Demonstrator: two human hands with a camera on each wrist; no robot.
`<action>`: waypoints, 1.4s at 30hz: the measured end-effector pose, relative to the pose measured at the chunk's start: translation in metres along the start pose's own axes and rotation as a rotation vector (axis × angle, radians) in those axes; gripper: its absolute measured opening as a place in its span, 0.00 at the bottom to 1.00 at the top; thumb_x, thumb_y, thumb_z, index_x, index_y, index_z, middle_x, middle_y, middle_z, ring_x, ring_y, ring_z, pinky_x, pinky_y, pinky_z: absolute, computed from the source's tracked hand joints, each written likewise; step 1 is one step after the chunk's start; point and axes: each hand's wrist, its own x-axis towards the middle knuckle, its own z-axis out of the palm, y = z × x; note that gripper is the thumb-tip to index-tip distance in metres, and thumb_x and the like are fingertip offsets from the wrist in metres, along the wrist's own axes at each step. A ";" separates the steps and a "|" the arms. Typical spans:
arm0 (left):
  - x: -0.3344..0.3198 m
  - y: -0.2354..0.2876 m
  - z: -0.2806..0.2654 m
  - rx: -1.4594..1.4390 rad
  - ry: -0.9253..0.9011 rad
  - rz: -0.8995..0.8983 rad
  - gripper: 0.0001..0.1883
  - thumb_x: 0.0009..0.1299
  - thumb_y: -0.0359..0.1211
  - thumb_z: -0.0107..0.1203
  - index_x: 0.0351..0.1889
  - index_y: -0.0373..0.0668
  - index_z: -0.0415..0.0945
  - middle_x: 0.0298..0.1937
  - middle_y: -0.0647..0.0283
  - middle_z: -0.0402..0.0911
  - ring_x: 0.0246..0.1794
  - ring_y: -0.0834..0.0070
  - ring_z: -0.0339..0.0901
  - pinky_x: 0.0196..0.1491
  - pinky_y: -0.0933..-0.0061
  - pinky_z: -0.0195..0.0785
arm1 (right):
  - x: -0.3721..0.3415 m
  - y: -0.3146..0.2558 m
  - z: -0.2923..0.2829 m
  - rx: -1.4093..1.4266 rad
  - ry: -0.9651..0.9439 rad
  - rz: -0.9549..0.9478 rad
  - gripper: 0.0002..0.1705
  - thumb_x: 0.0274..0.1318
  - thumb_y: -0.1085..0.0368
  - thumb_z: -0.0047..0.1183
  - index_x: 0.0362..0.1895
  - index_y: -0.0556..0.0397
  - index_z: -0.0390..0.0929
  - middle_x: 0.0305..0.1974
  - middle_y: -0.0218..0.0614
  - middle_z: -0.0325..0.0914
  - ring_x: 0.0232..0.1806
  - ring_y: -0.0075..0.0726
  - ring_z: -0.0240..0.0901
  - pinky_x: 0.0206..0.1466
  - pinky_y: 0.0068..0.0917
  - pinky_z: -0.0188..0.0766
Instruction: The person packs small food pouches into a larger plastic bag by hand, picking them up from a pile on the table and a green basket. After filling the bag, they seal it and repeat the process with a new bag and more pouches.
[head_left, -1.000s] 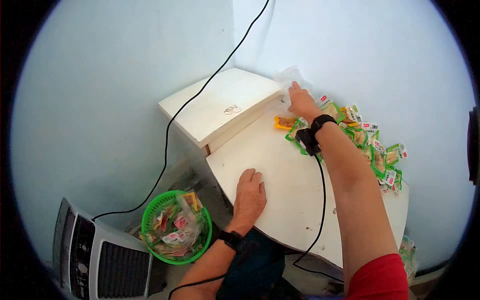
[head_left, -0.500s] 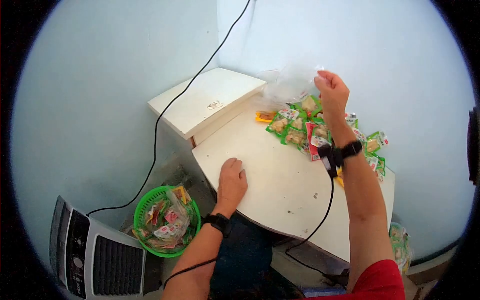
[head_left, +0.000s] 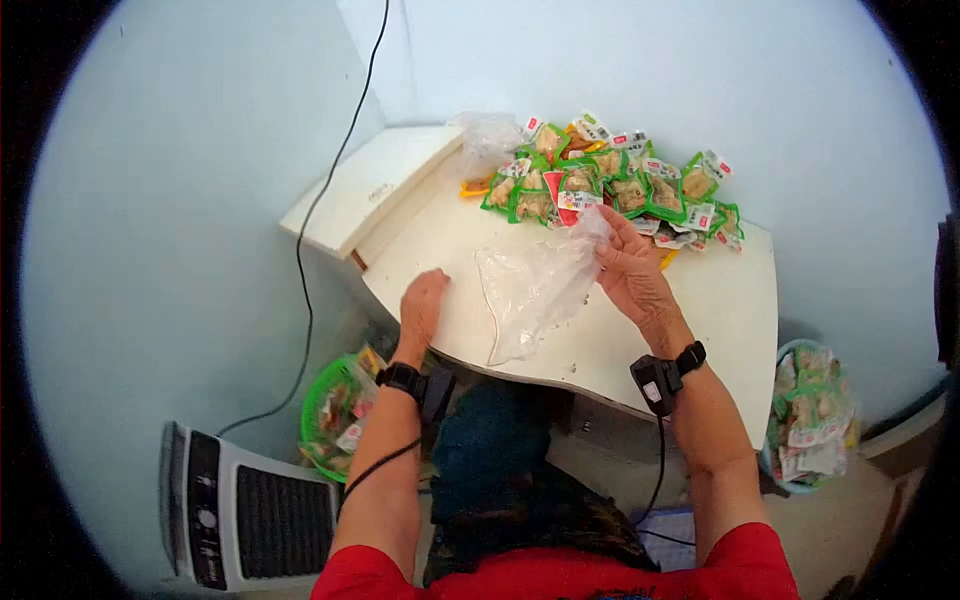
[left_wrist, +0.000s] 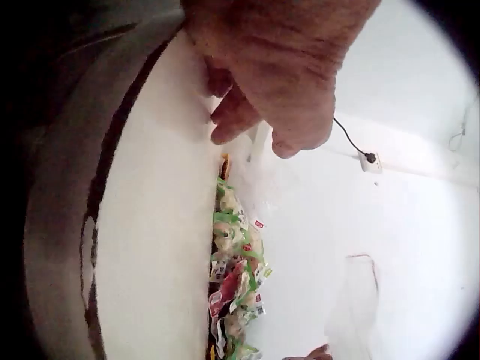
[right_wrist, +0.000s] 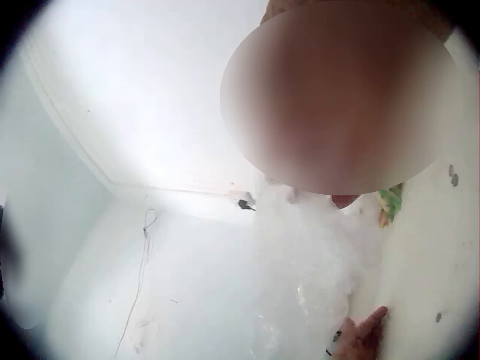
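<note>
Right, your right hand (head_left: 632, 270) pinches a clear plastic bag (head_left: 535, 295) between thumb and fingers, and it droops over the middle of the white table (head_left: 715, 310) toward the front edge. Your left hand (head_left: 423, 308) is at the left edge, fingers loosely bent around nothing; whether they touch the top, I can't tell. Along the back edge, a heap of food packets (head_left: 625, 185)! Only the head view gives you the green basket (head_left: 313, 415) below the left edge and the tub (head_left: 797, 487) beyond the right. Over to the left wrist view, which adds a wall socket (left_wrist: 370, 162); the right wrist view blurs your pinching hand but catches the bag beneath it.
</note>
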 end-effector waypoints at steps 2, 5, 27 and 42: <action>-0.006 0.009 0.000 -0.104 -0.117 -0.161 0.30 0.75 0.53 0.44 0.44 0.33 0.82 0.45 0.50 0.83 0.49 0.64 0.78 0.57 0.64 0.65 | -0.003 0.003 -0.010 0.002 -0.030 0.028 0.33 0.59 0.75 0.54 0.69 0.51 0.62 0.58 0.31 0.72 0.55 0.27 0.72 0.57 0.29 0.72; -0.023 0.023 0.012 -0.526 -0.327 -0.383 0.34 0.76 0.57 0.40 0.49 0.32 0.79 0.47 0.54 0.82 0.51 0.68 0.77 0.60 0.67 0.64 | -0.004 0.002 -0.009 0.026 0.002 0.025 0.33 0.59 0.74 0.54 0.69 0.52 0.62 0.59 0.32 0.71 0.55 0.27 0.71 0.57 0.29 0.72; -0.042 0.122 0.008 -1.037 0.019 -0.386 0.08 0.72 0.37 0.58 0.42 0.44 0.74 0.37 0.65 0.81 0.40 0.74 0.79 0.43 0.71 0.74 | -0.010 -0.001 -0.017 -0.134 -0.054 0.302 0.20 0.60 0.61 0.60 0.54 0.53 0.77 0.47 0.29 0.79 0.47 0.25 0.76 0.49 0.29 0.75; -0.043 0.113 -0.010 -0.812 0.154 -0.286 0.09 0.74 0.38 0.55 0.40 0.43 0.76 0.33 0.62 0.84 0.30 0.74 0.81 0.30 0.74 0.74 | -0.007 -0.026 -0.037 -0.535 -0.244 0.330 0.17 0.63 0.53 0.56 0.42 0.54 0.80 0.35 0.36 0.83 0.36 0.30 0.82 0.38 0.27 0.79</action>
